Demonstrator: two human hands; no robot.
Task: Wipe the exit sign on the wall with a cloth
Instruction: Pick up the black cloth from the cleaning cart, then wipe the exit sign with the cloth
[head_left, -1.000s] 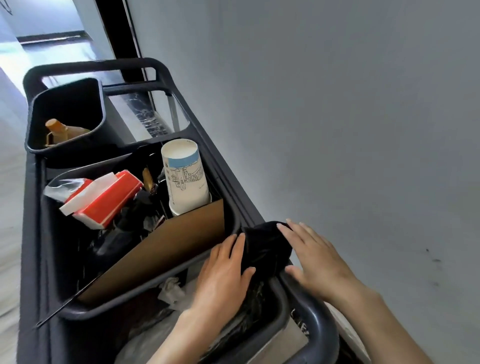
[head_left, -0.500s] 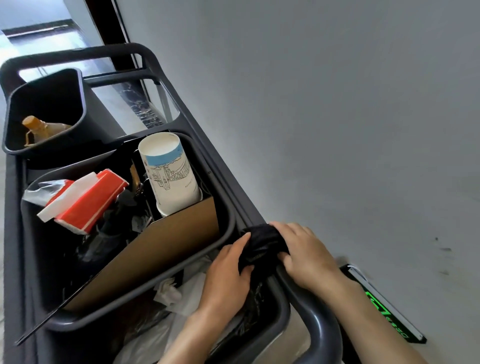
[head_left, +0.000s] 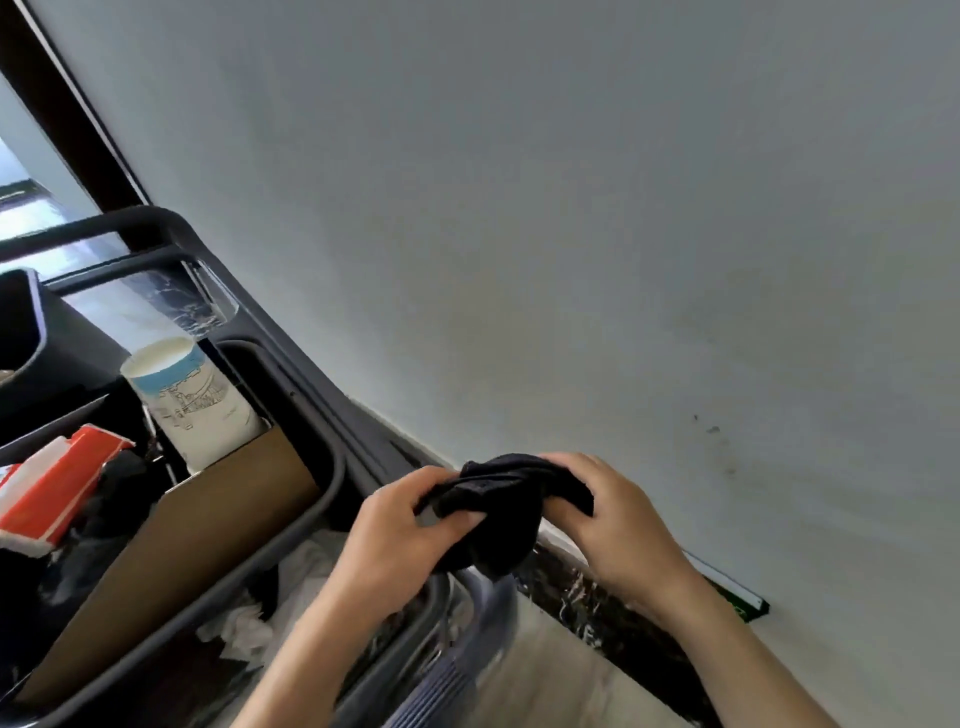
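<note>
A dark, bunched-up cloth (head_left: 498, 512) is held between both my hands, above the cart's right rim. My left hand (head_left: 400, 535) grips its left side, and my right hand (head_left: 618, 525) clutches its right side. The exit sign (head_left: 737, 597) is mounted low on the grey wall, close to the floor; only a white-edged green corner shows past my right wrist, the rest being hidden by my forearm.
A dark cleaning cart (head_left: 322, 410) stands along the wall to my left. Its bin holds a white paper cup (head_left: 192, 400), a red and white box (head_left: 52, 488) and a cardboard sheet (head_left: 208, 530). A dark marble skirting (head_left: 587, 597) runs along the wall's foot.
Both hands have lifted the cloth off the cart's rim and moved it right, towards the wall. The view has swung right and tilted, so less of the cart shows.
</note>
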